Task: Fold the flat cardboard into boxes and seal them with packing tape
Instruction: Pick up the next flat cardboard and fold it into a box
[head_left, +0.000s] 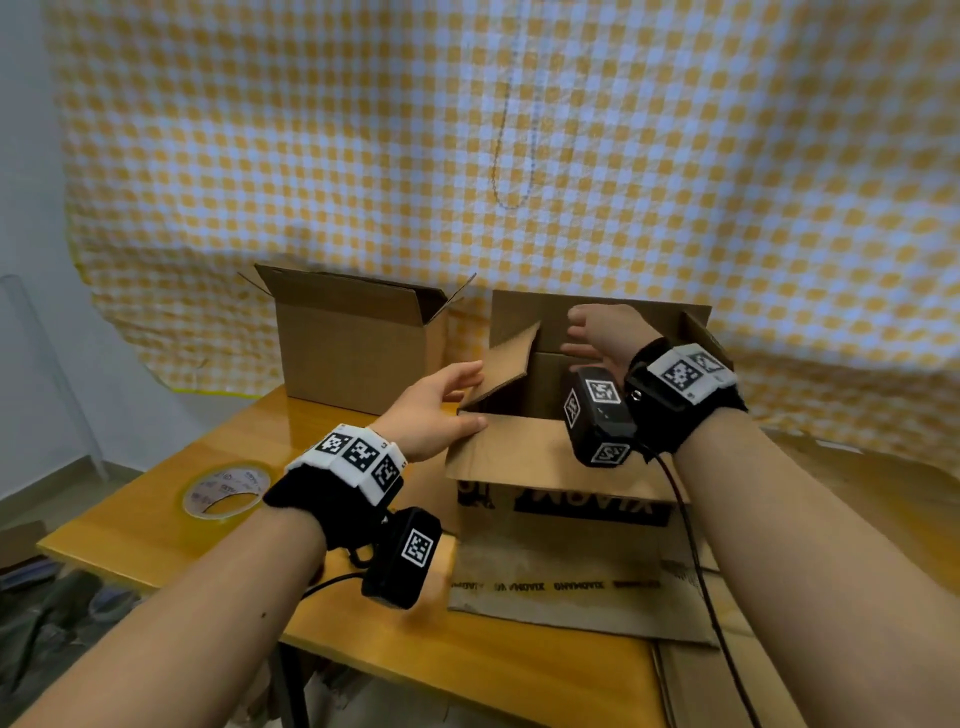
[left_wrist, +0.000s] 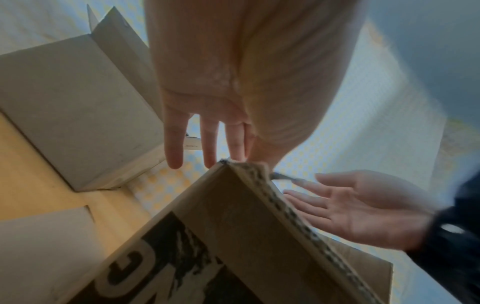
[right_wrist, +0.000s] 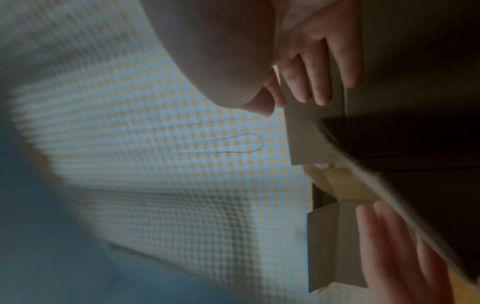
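A printed cardboard box (head_left: 561, 525) stands on the wooden table (head_left: 156, 525) with its top flaps open. My left hand (head_left: 441, 410) is open, its straight fingers lying against the raised left flap (head_left: 506, 364) at the box's near left corner. My right hand (head_left: 592, 332) is open too, fingers straight, resting on the inside of the upright far flap (head_left: 623, 312). The left wrist view shows my left fingers (left_wrist: 210, 144) at the flap's edge (left_wrist: 244, 201) and my right palm (left_wrist: 358, 207) beyond it. In the right wrist view my right fingers (right_wrist: 319, 82) lie flat on the cardboard.
A second, plain box (head_left: 353, 348) stands open at the table's back left. A roll of clear packing tape (head_left: 226, 491) lies flat near the left edge. A flat printed cardboard sheet (head_left: 561, 597) lies under the box. A yellow checked cloth (head_left: 467, 156) hangs behind.
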